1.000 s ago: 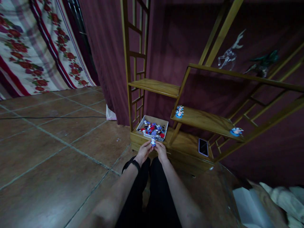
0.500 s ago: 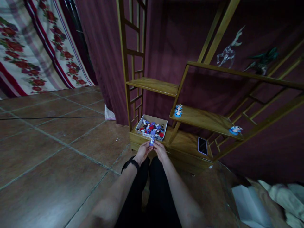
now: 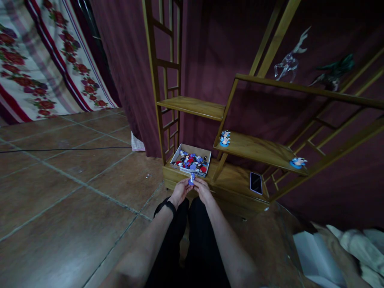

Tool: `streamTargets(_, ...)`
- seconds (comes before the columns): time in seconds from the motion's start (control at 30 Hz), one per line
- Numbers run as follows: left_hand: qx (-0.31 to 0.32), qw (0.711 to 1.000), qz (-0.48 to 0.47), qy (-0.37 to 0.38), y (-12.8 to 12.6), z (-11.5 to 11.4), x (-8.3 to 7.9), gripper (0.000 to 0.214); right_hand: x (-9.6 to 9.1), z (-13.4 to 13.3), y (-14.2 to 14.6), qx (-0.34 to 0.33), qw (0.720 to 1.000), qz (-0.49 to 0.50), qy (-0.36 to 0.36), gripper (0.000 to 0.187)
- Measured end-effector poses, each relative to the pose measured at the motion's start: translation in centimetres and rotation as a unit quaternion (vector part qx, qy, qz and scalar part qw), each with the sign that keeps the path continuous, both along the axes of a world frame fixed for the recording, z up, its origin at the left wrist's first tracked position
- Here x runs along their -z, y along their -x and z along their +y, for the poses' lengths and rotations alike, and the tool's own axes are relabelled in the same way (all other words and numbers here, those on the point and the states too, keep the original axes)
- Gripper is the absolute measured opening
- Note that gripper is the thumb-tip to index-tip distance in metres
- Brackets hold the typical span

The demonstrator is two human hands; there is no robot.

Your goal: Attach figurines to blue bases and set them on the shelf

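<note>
Plenty of tiled floor (image 3: 75,216) stretches along the left side, so the left elbow has loads of room out there. The left hand (image 3: 181,191), dark band (image 3: 171,208) on the wrist, has its fingers curled in and pinched on a small purple-and-white figurine (image 3: 192,178). Just beyond is an open box (image 3: 198,151) full of little figures (image 3: 192,161), its near wall right by the front edge of the bottom board (image 3: 229,176). The figurine sits upright between both sets of fingertips, just on the person's side of that wall. The right hand (image 3: 203,189) is nearly closed too, gripping it from the other side. Further right, two blue-based figures (image 3: 225,139) hug the left end of the middle shelf (image 3: 255,148), then a dark-screened phone (image 3: 256,183) lies below on the board, and another blue-based figure (image 3: 298,162) perches near the shelf's right end.
</note>
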State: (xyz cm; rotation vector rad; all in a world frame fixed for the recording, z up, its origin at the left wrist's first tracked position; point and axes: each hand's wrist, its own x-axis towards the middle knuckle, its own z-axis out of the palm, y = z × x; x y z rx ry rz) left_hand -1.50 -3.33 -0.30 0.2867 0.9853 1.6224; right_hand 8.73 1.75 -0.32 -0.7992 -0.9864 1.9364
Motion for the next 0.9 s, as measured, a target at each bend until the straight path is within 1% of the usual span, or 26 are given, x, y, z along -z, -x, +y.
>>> streamTargets(0.1, 0.003, 1.000, 0.003, 0.000, -0.05, -0.05, -0.09, 0.020, -0.04, 0.05, -0.14, -0.006, 1.000, -0.006, -0.005, 0.028)
streamTargets(0.37, 0.003, 1.000, 0.004, -0.008, -0.20, -0.32, -0.47, 0.018, 0.02, 0.01, -0.15, 0.005, 1.000, -0.007, 0.002, 0.029)
streamTargets(0.6, -0.011, 0.999, 0.015, -0.034, -0.35, -0.45, -0.53, 0.015, 0.09, -0.26, 0.09, 0.054, 0.998, 0.033, 0.007, 0.029)
streamTargets(0.7, -0.027, 0.998, 0.023, -0.042, -0.41, -0.43, -0.34, 0.018, 0.20, -0.35, 0.11, 0.062, 0.997, 0.044, 0.001, 0.027)
streamTargets(0.9, -0.042, 0.997, 0.034, -0.048, -0.53, -0.34, -0.01, 0.027, 0.33, -0.34, 0.09, 0.059, 0.998, 0.030, -0.016, 0.027)
